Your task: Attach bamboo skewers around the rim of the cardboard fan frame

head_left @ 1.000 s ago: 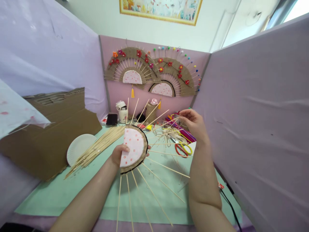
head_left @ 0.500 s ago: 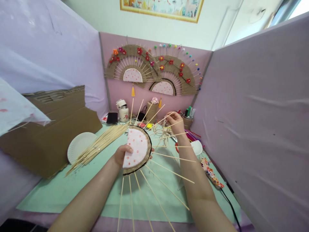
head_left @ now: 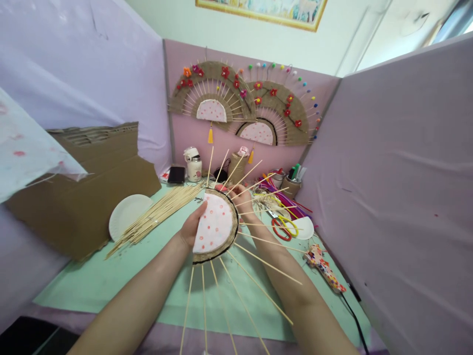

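Observation:
A half-round fan (head_left: 212, 224) with a white, pink-dotted centre, a twine rim and a black edge is held upright over the table. Thin wooden sticks (head_left: 268, 264) spread from its curved edge like rays. My left hand (head_left: 192, 224) grips the fan at its straight side, thumb on the dotted face. Behind the upper sticks, my right hand (head_left: 243, 201) has its fingers bent together close to the rim. What those fingers pinch, if anything, is hidden.
A bundle of sticks (head_left: 158, 214) overlaps a paper plate (head_left: 125, 212) on the left, near cardboard (head_left: 92, 197). Scissors (head_left: 283, 229), a white piece (head_left: 305, 228) and a flowered glue gun (head_left: 325, 271) with a cord lie right. Finished fans (head_left: 273, 111) hang behind.
My right hand has moved left and slightly down, from the outer part of an upper stick to the fan's rim. Scissors it had partly covered now show. My left hand keeps its hold.

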### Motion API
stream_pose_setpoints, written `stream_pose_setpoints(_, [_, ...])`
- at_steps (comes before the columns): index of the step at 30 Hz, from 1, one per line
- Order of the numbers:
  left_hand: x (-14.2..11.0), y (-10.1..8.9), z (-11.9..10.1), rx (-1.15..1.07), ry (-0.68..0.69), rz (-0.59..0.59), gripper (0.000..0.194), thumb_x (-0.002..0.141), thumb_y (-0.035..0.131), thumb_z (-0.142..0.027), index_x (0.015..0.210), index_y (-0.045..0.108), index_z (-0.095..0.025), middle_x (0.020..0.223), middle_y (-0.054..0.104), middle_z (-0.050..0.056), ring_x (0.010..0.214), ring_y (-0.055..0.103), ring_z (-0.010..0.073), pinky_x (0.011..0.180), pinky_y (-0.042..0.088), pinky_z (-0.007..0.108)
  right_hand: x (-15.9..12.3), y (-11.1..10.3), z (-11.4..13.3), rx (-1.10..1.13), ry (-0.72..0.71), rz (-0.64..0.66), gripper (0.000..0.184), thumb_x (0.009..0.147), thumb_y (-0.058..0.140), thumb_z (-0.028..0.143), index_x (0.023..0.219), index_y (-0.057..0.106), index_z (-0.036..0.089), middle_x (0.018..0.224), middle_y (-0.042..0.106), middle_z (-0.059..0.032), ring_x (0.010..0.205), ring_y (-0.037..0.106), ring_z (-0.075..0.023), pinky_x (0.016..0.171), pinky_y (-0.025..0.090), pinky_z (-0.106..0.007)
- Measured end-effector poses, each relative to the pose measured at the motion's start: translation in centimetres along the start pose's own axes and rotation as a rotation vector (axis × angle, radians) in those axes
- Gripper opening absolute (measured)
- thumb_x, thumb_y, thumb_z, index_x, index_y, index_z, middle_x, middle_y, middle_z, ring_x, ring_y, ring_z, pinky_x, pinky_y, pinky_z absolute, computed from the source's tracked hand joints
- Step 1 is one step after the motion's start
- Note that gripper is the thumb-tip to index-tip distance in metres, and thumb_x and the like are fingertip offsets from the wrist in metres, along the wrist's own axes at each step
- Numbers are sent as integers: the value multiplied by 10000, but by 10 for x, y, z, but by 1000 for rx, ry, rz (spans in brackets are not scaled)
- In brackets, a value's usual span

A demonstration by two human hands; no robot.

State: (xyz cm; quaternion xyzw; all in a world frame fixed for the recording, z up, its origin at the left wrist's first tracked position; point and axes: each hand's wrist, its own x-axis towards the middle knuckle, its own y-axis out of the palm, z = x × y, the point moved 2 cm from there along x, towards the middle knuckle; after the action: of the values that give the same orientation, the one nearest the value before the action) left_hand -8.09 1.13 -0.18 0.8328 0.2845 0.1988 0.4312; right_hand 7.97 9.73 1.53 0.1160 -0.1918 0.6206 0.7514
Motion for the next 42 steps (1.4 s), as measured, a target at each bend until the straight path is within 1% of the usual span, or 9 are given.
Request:
stream_pose_setpoints(4, [4,-8,4,1,-72,-66,494,858,412,-288,1256,507,-12,944,708,184,914,669,287,904,444,416,7,-18,2,-16,-71,-193,169,674,576,336,755,556,189,700,607,-9,622,548,-147,574,440,-270])
stream_pose_setpoints(12, [5,-7,5,24,12,-21,543,771,471,-242,1273,502,-37,998,699,173,988,635,328,922,429,472,13,-23,3,47,-56,-122,200,664,612,335,792,540,200,691,600,7,595,541,-132,549,442,-250])
stream_pose_setpoints(16, [8,-3,-3,35,41,12,556,764,507,-327,1248,529,-54,987,703,163,1021,618,339,944,407,480,17,-34,4,0,-63,-156,228,651,634,356,791,547,199,709,604,-2,629,545,-142,569,439,-258])
stream_pose_setpoints(19, [18,5,-13,54,16,-8,530,799,482,-378,1200,562,-40,944,712,160,1006,627,325,951,405,455,21,-46,6,-53,-63,-199,238,632,651,367,764,558,191,717,603,-12,640,536,-145,594,434,-268])
stream_pose_setpoints(23, [39,16,-30,112,-56,-72,478,844,416,-322,1158,576,0,925,713,171,949,654,298,925,426,419,27,-60,5,-32,-34,-216,240,623,655,372,745,558,190,645,578,5,570,507,-135,557,421,-269])
stream_pose_setpoints(28, [53,10,-44,129,-95,-89,471,843,396,-273,1181,555,15,838,723,161,821,688,283,864,461,415,35,-76,1,11,-52,-227,255,618,664,386,740,563,187,609,580,12,549,514,-129,538,420,-261])
stream_pose_setpoints(33, [54,-3,-33,94,-114,44,510,820,423,-320,1184,552,13,941,703,200,908,664,314,871,451,435,39,-85,3,115,-43,-208,295,577,704,384,738,543,196,627,600,11,555,544,-134,528,430,-263])
stream_pose_setpoints(37, [52,-9,-23,96,-108,87,509,785,446,-302,1184,560,-8,985,693,199,950,647,326,885,440,447,36,-90,10,117,-48,-157,288,567,725,362,738,560,200,612,588,24,561,550,-129,539,439,-263])
stream_pose_setpoints(42, [43,4,-14,47,-141,137,590,736,456,-306,1264,501,-47,1160,624,208,1094,568,365,898,419,515,28,-96,21,100,-7,-109,294,557,743,357,739,573,199,612,595,29,555,551,-121,554,447,-264])
